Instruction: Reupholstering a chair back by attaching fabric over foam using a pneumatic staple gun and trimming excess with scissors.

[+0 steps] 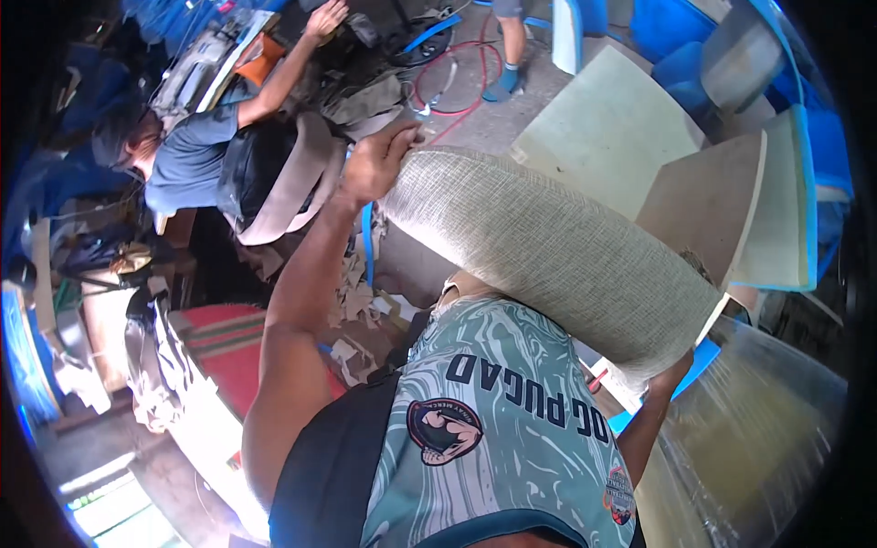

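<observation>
A long upholstered panel (553, 247), covered in grey-beige woven fabric with a rounded surface, lies tilted across in front of my chest. Its left end is higher in view than its right. My left hand (382, 163) grips the upper left end, fingers curled over the edge. At the lower right end my right hand (672, 376) holds the panel from below, its fingers partly hidden behind the fabric. A pale strip of the panel's underside shows along the right end. What lies behind the panel is hidden.
Ahead to the right stand pale foam-faced boards (612, 119) and a brown board (703, 201). A plastic-wrapped slab (758, 429) lies at right. To the left, a co-worker (187, 160) sits beside a beige cushioned seat (292, 183). Red hose (457, 105) and fabric scraps (352, 297) litter the floor.
</observation>
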Demonstrator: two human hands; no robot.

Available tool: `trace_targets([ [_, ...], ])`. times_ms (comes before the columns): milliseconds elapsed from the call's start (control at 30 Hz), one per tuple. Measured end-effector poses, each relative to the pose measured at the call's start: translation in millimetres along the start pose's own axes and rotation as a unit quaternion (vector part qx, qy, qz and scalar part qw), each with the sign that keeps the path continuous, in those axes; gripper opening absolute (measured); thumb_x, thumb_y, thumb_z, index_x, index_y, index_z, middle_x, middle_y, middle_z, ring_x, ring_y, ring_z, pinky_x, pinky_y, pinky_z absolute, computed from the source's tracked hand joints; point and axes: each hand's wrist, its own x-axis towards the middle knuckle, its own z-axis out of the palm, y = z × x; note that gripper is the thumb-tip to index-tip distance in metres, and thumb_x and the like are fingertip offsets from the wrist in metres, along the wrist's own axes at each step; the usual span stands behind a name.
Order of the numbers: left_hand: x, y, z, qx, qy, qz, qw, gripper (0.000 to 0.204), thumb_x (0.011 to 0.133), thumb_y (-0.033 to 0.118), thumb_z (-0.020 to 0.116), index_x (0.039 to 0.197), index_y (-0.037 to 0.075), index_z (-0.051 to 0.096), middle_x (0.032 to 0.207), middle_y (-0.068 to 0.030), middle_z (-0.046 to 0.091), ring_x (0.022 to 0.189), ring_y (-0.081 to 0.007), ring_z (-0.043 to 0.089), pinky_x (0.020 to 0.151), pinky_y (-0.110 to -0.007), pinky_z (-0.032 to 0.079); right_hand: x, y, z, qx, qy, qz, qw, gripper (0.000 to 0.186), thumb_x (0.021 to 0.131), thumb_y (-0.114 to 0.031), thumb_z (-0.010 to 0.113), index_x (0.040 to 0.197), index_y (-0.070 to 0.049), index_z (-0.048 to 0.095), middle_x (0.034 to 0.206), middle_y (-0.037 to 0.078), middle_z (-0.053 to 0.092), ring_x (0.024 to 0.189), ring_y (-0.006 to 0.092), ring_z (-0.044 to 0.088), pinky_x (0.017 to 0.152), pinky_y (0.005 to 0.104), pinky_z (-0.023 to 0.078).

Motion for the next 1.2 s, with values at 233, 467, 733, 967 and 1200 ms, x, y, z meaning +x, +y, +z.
trace_targets([
  [233,-26.3,28.1,30.2,0.444,-0.048,0.218,0.868,0.054,0.099,0.041,0.048,0.142,0.009,0.043,0.153,-0.0111,0.037,0.145,-0.0250,0.029,0.117,-0.055,0.014,-0.8,31.8,10.3,-0.003,-0.042,-0.041,0.998,0.052,0.075,-0.031,0.074,0.114,0.002,0.063,0.117,0.018,0.067,0.108,0.0345,0.062,0.092,0.0432,0.045],
  [467,-79.8,109.0,130.9,0.339,-0.224,0.281,0.870,0.084,0.082,0.050,0.063,0.149,0.009,0.035,0.158,-0.0086,0.030,0.148,-0.0311,0.020,0.119,-0.056,0.008,-15.3,67.1,31.7,-0.001,0.006,0.066,0.998,0.042,0.092,-0.025,0.058,0.124,0.004,0.056,0.122,0.015,0.064,0.113,0.0276,0.060,0.099,0.0393,0.043],
  [733,-54.7,183.3,221.7,0.184,-0.378,0.496,0.760,0.073,0.088,0.045,0.053,0.148,0.007,0.035,0.158,-0.0085,0.030,0.148,-0.0256,0.022,0.121,-0.047,0.013,-0.1,36.3,58.7,-0.099,0.077,0.014,0.992,0.039,0.099,-0.018,0.044,0.132,0.000,0.053,0.130,0.016,0.058,0.118,0.0279,0.055,0.101,0.0390,0.041],
  [967,-64.3,240.7,261.4,0.183,-0.394,0.588,0.682,0.072,0.093,0.035,0.051,0.149,-0.003,0.028,0.157,-0.0161,0.027,0.148,-0.0281,0.022,0.121,-0.045,0.012,17.4,-85.4,-1.6,0.048,0.120,0.237,0.963,0.065,0.102,-0.049,0.035,0.119,0.007,0.061,0.119,0.031,0.060,0.114,0.0433,0.057,0.099,0.0436,0.042],
  [1200,-20.5,252.7,285.0,0.158,-0.393,0.673,0.606,0.058,0.093,0.035,0.056,0.140,0.002,0.045,0.151,-0.0136,0.039,0.143,-0.0280,0.031,0.117,-0.046,0.022,23.9,-115.3,-24.2,-0.089,0.071,0.296,0.948,0.065,0.098,-0.054,0.038,0.118,0.001,0.065,0.118,0.030,0.062,0.112,0.0424,0.060,0.098,0.0473,0.044],
])
